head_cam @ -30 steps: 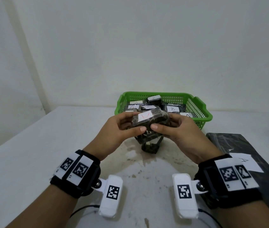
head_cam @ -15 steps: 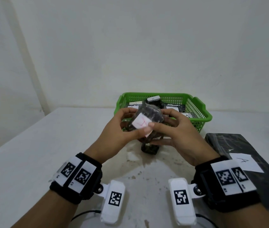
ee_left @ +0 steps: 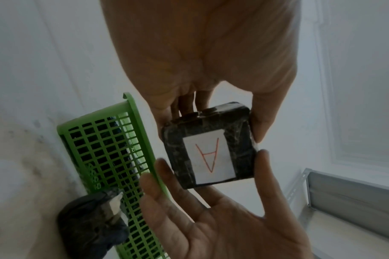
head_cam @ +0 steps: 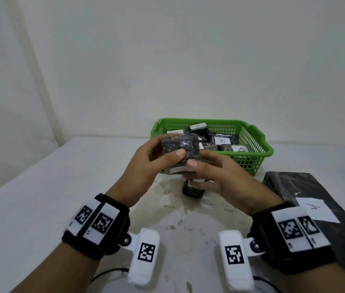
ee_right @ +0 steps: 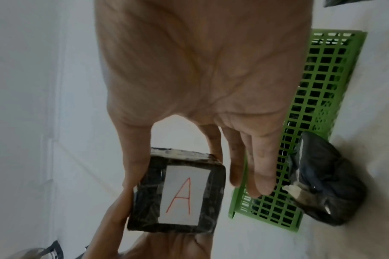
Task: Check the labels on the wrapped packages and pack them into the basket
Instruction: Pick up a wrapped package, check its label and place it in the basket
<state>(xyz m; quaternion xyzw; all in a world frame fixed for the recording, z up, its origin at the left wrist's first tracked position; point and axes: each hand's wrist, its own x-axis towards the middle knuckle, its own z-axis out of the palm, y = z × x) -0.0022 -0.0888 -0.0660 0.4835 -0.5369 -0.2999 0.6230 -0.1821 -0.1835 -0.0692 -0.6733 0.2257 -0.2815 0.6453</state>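
— Above the middle of the white worktop [head_cam: 40, 187], just short of the green plastic mesh basket [head_cam: 258, 153], both hands lifted a small dark film-wrapped package [head_cam: 179, 148], its white paper label with a red A [ee_left: 210, 157] turned down toward the wrists.

— So that was the checking step?

— By my reading, yes. Next, it needed carrying over the rim and setting among the labelled packages already inside.

— And the grip?

— The left hand [head_cam: 146, 166] pinched it, thumb on the near face, fingers curled behind. The right hand [head_cam: 216, 176] clamped thumb and forefinger on its lower edge; the other fingers [ee_right: 257, 175] stayed loosely spread. Another dark wrapped package [head_cam: 192, 190] lay on the worktop beneath them.
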